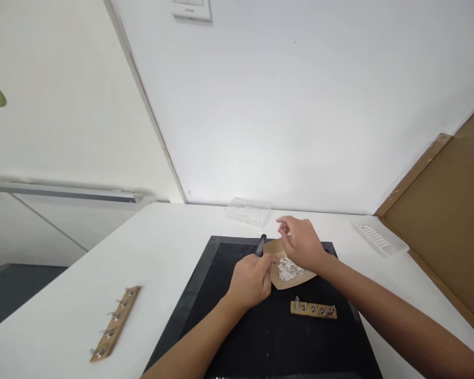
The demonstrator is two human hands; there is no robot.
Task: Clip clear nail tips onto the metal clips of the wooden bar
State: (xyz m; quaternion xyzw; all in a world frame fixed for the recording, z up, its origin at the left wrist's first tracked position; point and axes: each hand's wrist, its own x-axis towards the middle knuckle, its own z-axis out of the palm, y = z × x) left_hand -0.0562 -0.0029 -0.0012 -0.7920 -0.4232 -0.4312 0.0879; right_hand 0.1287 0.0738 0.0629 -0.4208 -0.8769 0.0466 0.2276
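My left hand [252, 281] is closed in a loose fist at the left edge of a brown paper tray [290, 283], its index finger reaching over the rim. Whatever it may hold is hidden. Small white pieces [288, 269] are heaped in the tray. Just beyond that hand a black rod-like handle [261, 245] shows; I cannot tell whether the hand touches it. Above the tray's far right side, my right hand [302, 243] has curled fingers, and anything between them is too small to see. Nearer me lies a wooden strip [313, 309] with metal hooks.
A black mat [237, 337] covers the middle of the white table [150, 252]. Another hooked strip [116, 323] lies at left. A clear plastic box [248, 211] stands by the wall, a translucent tray [380, 237] at right beside a cardboard panel [442, 210].
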